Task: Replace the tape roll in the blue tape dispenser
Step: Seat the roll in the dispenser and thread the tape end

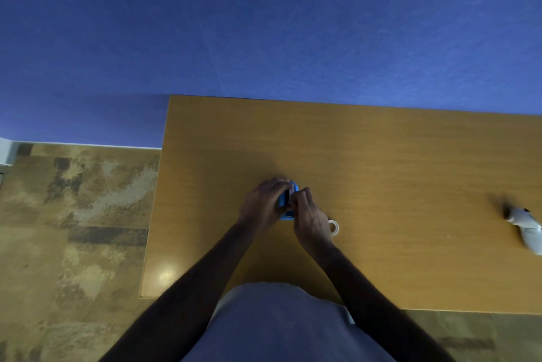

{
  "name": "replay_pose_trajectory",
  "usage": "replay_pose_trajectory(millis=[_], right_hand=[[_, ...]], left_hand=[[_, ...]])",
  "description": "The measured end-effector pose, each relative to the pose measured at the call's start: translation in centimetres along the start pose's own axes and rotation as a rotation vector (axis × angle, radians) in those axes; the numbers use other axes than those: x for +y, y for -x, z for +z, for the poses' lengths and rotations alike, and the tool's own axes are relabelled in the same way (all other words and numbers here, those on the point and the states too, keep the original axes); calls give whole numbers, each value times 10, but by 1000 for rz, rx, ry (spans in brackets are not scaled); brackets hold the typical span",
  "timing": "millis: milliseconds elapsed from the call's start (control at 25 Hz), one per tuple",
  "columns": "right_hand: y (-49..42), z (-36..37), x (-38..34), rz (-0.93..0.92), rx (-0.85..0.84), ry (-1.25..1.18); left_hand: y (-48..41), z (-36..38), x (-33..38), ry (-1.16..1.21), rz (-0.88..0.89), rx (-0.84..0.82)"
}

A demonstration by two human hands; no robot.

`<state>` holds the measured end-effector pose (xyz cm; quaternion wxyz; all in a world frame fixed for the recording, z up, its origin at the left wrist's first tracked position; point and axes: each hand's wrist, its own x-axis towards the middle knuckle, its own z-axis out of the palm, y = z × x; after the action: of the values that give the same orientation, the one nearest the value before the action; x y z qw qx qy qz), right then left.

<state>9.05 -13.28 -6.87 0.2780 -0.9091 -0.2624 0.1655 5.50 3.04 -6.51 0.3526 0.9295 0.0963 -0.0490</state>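
1. In the middle of the wooden table (381, 156), you have both hands on the blue tape dispenser (284, 200), which rests on the tabletop between them.
2. Your left hand (264, 203) wraps around the dispenser's left side, fingers curled over its far end; this looks like a bracing hold, so the body stays put while the other hand works.
3. Your right hand (308, 215) pinches at the dispenser's top near its dark centre. Whether it grips the roll, the hub or a tape end, you cannot tell from here.
4. A white tape roll (333, 227) lies flat just beside your right wrist, close enough to reach easily.
5. The dispenser's long axis runs roughly away from you. Which end carries the cutter is hidden by your fingers.
6. A white device (526, 228) sits well apart at the right edge.
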Motion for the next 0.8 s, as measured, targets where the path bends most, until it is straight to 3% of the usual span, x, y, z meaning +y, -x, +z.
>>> replay_pose_trajectory(millis=[480,800], right_hand=[[-11,-10,-9,47,-5,-28],[-13,-9,-6,83,-19,-30]], left_hand=[[1,0,-2,4,-34,-22],[10,0,-4,69,-32,85]])
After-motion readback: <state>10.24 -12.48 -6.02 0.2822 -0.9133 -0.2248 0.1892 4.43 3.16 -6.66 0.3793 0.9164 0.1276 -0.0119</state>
